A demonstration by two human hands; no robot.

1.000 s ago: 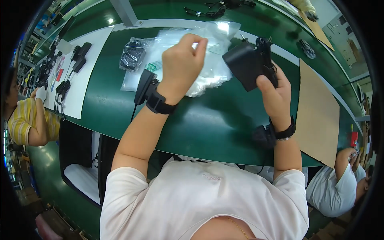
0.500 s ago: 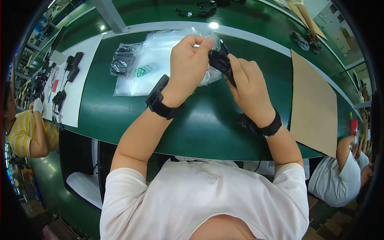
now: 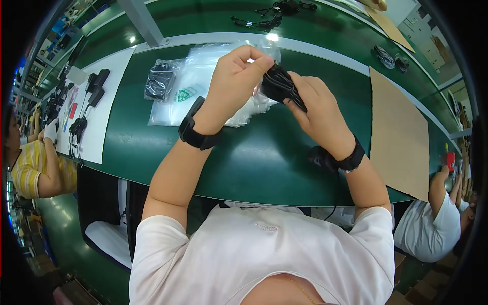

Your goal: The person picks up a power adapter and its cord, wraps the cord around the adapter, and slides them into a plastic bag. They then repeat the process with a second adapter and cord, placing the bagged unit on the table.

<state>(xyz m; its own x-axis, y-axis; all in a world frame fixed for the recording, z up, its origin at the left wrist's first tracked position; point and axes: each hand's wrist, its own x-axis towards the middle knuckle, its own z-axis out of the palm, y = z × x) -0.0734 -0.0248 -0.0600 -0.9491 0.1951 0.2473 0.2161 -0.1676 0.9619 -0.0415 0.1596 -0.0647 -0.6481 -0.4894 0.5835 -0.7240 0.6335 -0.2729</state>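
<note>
My right hand (image 3: 323,109) is closed round a black cable bundle (image 3: 279,84), folded into several loops and tilted over the green table. My left hand (image 3: 236,76) is closed in a pinch at the bundle's upper end; what its fingertips grip is too small to make out. Beneath and behind my left hand lies a stack of clear plastic bags (image 3: 168,114). Left of my left hand, a bagged black item (image 3: 159,81) rests on the stack's edge.
Brown cardboard (image 3: 399,134) lies on the right of the green table (image 3: 264,168). A black object (image 3: 321,156) sits below my right wrist. On the left, black adapters (image 3: 96,86) lie on white sheeting. Cables (image 3: 259,21) lie beyond the rail. People work on both sides.
The cable bundle has turned in my right hand, so more of its loops show. My left hand has shifted slightly left and keeps its pinch. A person's arm at the far right has drawn back.
</note>
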